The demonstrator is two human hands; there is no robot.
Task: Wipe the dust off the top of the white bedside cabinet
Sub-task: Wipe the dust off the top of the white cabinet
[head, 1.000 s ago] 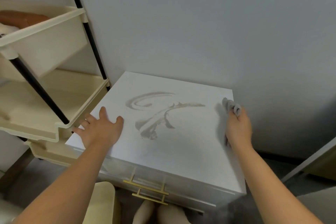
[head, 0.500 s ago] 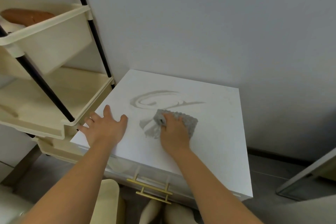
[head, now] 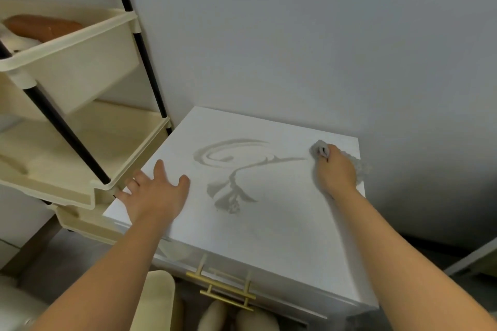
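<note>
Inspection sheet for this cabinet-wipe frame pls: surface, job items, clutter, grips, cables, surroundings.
Surface: cabinet top, white, with a grey dust swirl across its middle, not yet wiped.
Job's things: cloth, grey, at the far right corner of the top, under the right hand.
Clutter: nothing seen.
Grips: left hand flat on the front left of the top, fingers spread; right hand holds the cloth against the top.
Cables: nothing seen.
Surroundings: cream cart on the left, with a brown thing in its upper tray; grey wall behind; gold handles on the drawer front.
</note>
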